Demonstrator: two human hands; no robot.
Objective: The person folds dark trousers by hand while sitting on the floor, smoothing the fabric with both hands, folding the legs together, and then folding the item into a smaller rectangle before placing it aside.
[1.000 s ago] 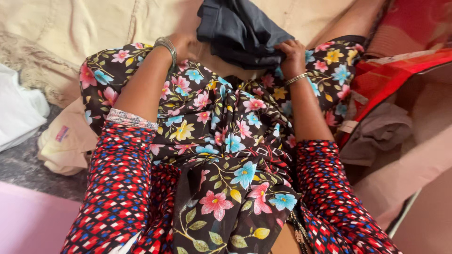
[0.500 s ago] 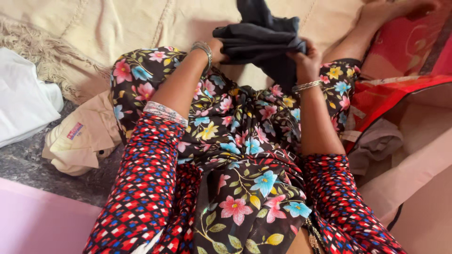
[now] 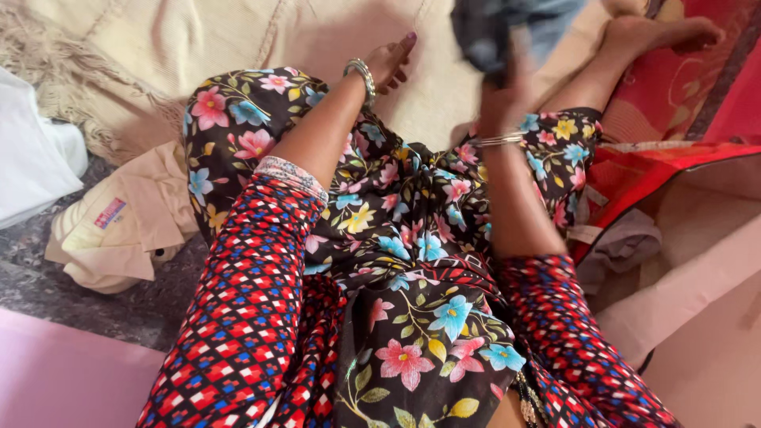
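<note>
I sit cross-legged on a cream blanket (image 3: 238,40) with a black flowered skirt over my lap. My right hand (image 3: 501,93) grips a bunched dark grey-blue garment (image 3: 507,28) and holds it up near the top edge, blurred by motion. My left hand (image 3: 390,62) is off the garment, fingers spread above the blanket by my left knee, holding nothing. Both wrists carry metal bangles. My bare foot (image 3: 658,33) rests at the upper right.
A folded beige garment (image 3: 119,226) lies on the grey floor at my left, beside a white cloth (image 3: 36,170). At right stands an open red fabric bag (image 3: 674,158) with a grey-brown cloth (image 3: 626,246) inside. Pink surface (image 3: 55,380) at bottom left.
My left hand has let go of the dark garment and opened. My right hand has lifted the garment up and to the right.
</note>
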